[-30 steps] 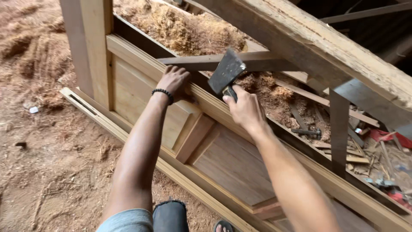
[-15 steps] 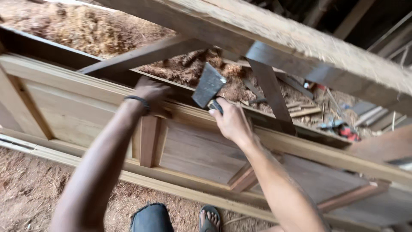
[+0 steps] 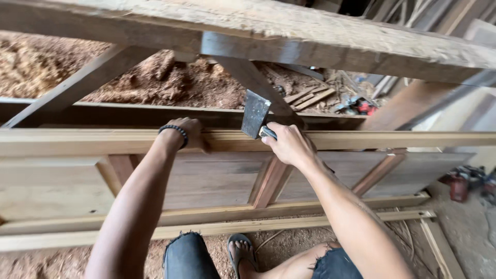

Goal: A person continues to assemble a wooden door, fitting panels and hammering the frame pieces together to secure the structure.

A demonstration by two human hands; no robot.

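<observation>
Since half a second earlier the view had swung level, so the wooden door panel (image 3: 217, 181) ran straight across instead of slanting, and the hatchet (image 3: 256, 113) had moved from upper centre to dead centre.

The right hand (image 3: 289, 145) was closed tight round the hatchet's handle, the flat grey blade standing up at 12 o'clock from the fist, just above the panel's top rail (image 3: 361, 139). That rail's long axis lay from 9 to 3 o'clock, directly under both hands. The left hand (image 3: 192, 132) sat at 9 o'clock from the blade, near it but apart, fingers curled over the rail's far edge and pressing it; whether the thumb gripped beneath could not be told. A dark beaded bracelet (image 3: 174, 132) ringed that wrist. The right hand was the nearer to the blade's landing spot on the rail.

Above, at 12 o'clock, a rough timber beam (image 3: 310, 31) crossed the whole view, close over the raised blade, with a diagonal brace (image 3: 82, 82) at 10 o'clock. Sawdust (image 3: 155, 77) lay heaped beyond. Red power tools (image 3: 460, 183) sat at 3 o'clock on the floor.
</observation>
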